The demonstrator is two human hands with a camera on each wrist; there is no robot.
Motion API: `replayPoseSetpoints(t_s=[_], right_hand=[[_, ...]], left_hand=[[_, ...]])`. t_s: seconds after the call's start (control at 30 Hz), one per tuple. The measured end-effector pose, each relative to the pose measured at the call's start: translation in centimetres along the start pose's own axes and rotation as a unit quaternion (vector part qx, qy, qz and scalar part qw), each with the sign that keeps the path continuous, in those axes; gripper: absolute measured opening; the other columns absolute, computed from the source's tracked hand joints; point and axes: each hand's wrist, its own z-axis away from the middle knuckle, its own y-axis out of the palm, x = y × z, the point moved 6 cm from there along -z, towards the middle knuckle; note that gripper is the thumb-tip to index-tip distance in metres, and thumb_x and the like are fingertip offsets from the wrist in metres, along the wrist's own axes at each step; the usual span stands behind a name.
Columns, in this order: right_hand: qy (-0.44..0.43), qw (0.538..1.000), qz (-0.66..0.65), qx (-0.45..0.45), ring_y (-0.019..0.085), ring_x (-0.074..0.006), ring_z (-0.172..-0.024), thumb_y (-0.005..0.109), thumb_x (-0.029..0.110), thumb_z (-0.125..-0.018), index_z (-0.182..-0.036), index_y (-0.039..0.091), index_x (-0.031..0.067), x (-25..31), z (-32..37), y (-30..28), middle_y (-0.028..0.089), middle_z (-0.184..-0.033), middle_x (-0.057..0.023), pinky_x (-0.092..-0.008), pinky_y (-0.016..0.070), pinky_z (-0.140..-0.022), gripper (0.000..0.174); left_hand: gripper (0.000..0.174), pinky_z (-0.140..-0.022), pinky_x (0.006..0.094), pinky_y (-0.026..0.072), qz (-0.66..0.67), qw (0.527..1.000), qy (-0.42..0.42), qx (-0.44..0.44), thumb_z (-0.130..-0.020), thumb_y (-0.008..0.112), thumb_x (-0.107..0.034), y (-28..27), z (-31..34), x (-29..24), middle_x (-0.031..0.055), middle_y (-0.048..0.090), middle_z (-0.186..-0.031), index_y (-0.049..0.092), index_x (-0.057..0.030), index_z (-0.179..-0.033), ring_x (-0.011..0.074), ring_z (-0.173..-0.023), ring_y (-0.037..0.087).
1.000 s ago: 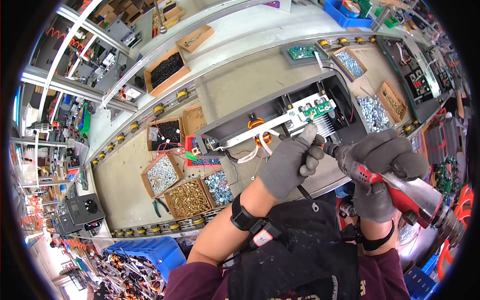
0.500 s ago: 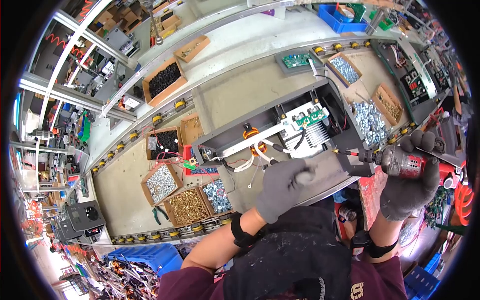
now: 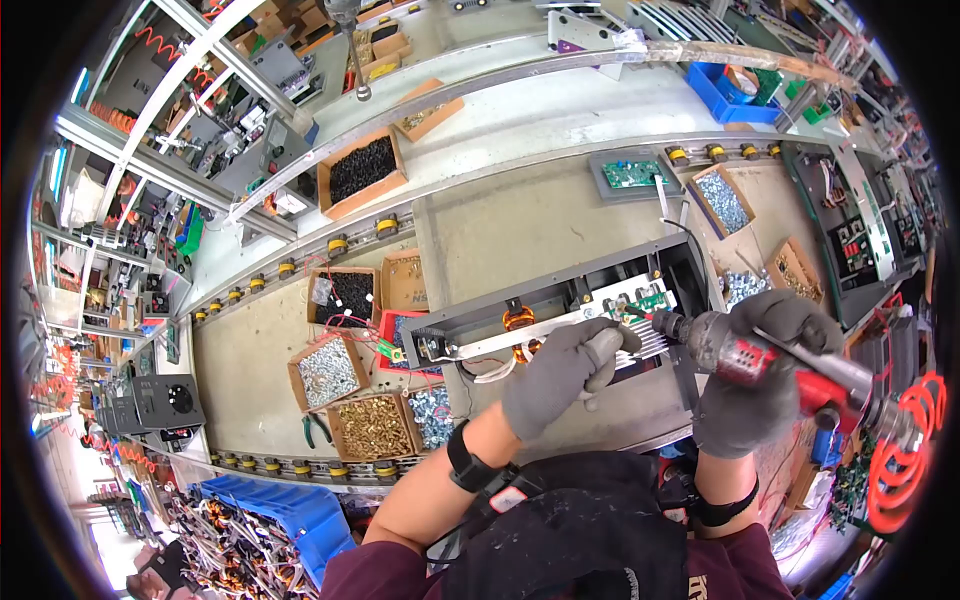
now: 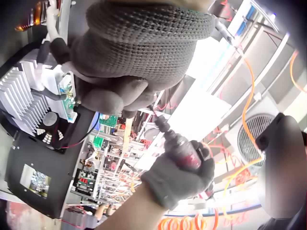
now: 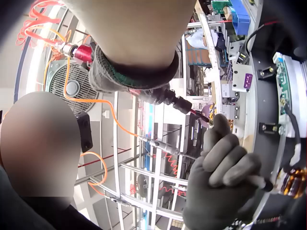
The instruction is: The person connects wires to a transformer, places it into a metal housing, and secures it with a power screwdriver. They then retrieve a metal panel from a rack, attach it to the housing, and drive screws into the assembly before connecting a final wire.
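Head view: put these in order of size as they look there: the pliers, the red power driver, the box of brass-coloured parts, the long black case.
1. Long black case
2. Red power driver, partly covered; nearness to the camera probably enlarges it
3. Box of brass-coloured parts
4. Pliers

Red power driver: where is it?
Head view, right of centre: the red power driver is in the right hand, its tip near the left hand.

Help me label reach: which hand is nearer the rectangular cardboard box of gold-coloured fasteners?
Left. In the head view, the left hand is right of the box; the right hand is farther right, gripping a red-and-grey power tool.
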Motion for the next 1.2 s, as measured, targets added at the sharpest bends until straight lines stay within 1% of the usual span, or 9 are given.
replayPoseSetpoints(t_s=[0.1,0.2,0.4,0.63,0.8,1.03,1.1,1.13,1.2], right_hand=[[-0.053,0.983,0.123,0.125,0.057,-0.0244,-0.068,0.07,0.017,-0.079,-0.106,0.05,0.0091,-0.2,-1.1,-0.1,0.056,-0.077,-0.0092,-0.0357,0.0502,-0.061,0.034],[-0.008,0.883,0.433,0.181,0.061,-0.0208,-0.074,0.064,0.006,-0.08,-0.102,0.057,0.0056,-2.2,-1.5,-1.6,0.062,-0.088,-0.01,-0.0303,0.0511,-0.067,0.023],[0.206,0.96,0.189,-0.001,0.061,-0.0144,-0.08,0.063,-0.002,-0.078,-0.109,0.053,0.0015,-6.8,-1.7,-5.9,0.063,-0.096,-0.0093,-0.0287,0.0518,-0.069,0.033],[0.175,0.954,0.242,-0.033,0.06,-0.0134,-0.079,0.062,-0.003,-0.079,-0.108,0.053,0.0032,-7.7,-2.0,-6.7,0.063,-0.095,-0.0088,-0.0276,0.0509,-0.069,0.032],[0.212,0.946,0.243,0.028,0.06,-0.0131,-0.084,0.061,-0.008,-0.077,-0.105,0.055,0.0044,-8.4,-2.0,-4.8,0.062,-0.096,-0.0066,-0.0283,0.0506,-0.075,0.031],[0.18,0.919,0.325,0.131,0.059,-0.0123,-0.082,0.058,-0.012,-0.076,-0.098,0.053,0.0054,-10.1,-1.1,-5.4,0.06,-0.091,-0.0032,-0.026,0.0496,-0.074,0.029],[0.042,0.891,0.402,0.204,0.057,-0.0109,-0.074,0.057,-0.011,-0.078,-0.095,0.051,0.0052,-8.8,-1.0,-4.4,0.059,-0.088,-0.0031,-0.0255,0.0492,-0.067,0.024],[0.209,0.946,0.222,0.113,0.053,-0.0092,-0.066,0.056,-0.008,-0.081,-0.097,0.052,0.0051,-9.0,-1.1,-3.8,0.057,-0.085,-0.0025,-0.0243,0.0469,-0.06,0.021],[0.287,0.928,0.228,0.068,0.058,-0.0148,-0.081,0.059,-0.001,-0.084,-0.117,0.048,0.0057,-10.2,-0.4,-7.6,0.059,-0.099,-0.0098,-0.0282,0.0491,-0.067,0.036]], left_hand=[[0.032,-0.051,0.026,0.0414,-0.017,0.992,-0.112,0.059,-0.092,0.046,-0.024,0.1,-2.5,1.7,0.0027,0.045,-0.056,0.058,0.0024,-0.106,0.0139,-0.049,0.047],[0.027,-0.065,0.0402,0.0471,-0.548,0.813,0.147,-0.132,-0.078,0.062,-0.018,0.5,-4.3,0.5,0.0091,0.062,-0.083,0.062,-0.0117,-0.104,0.0285,-0.076,0.062],[0.025,-0.07,0.0416,0.0475,-0.606,0.761,0.156,-0.171,-0.076,0.064,-0.019,0.9,-4.2,1.3,0.0082,0.062,-0.089,0.061,-0.0122,-0.1,0.0281,-0.08,0.062],[0.028,-0.071,0.0391,0.046,-0.593,0.772,0.141,-0.182,-0.077,0.064,-0.019,1.1,-4.1,3.4,0.0079,0.06,-0.091,0.06,-0.0125,-0.104,0.0268,-0.082,0.061],[0.035,-0.075,0.0323,0.0404,-0.771,0.601,0.171,-0.122,-0.08,0.06,-0.02,2.9,-2.9,4.8,0.0006,0.054,-0.091,0.06,-0.0135,-0.114,0.0161,-0.086,0.056],[0.04,-0.075,0.0318,0.0407,-0.757,0.614,0.19,-0.118,-0.081,0.056,-0.017,2.6,-3.3,6.1,0.0,0.052,-0.091,0.057,-0.0107,-0.12,0.0155,-0.088,0.054],[0.041,-0.08,0.034,0.041,-0.767,0.61,0.178,-0.089,-0.082,0.054,-0.016,2.8,-3.4,6.3,0.0016,0.055,-0.098,0.056,-0.0085,-0.122,0.017,-0.092,0.054],[0.041,-0.08,0.034,0.041,-0.768,0.609,0.174,-0.098,-0.082,0.054,-0.016,2.8,-3.4,6.4,0.0016,0.055,-0.098,0.056,-0.0085,-0.122,0.017,-0.092,0.054],[0.043,-0.088,0.0382,0.0397,-0.778,0.603,0.154,-0.082,-0.083,0.053,-0.015,2.8,-3.7,7.3,0.0048,0.057,-0.109,0.053,-0.0072,-0.125,0.0196,-0.099,0.054]])
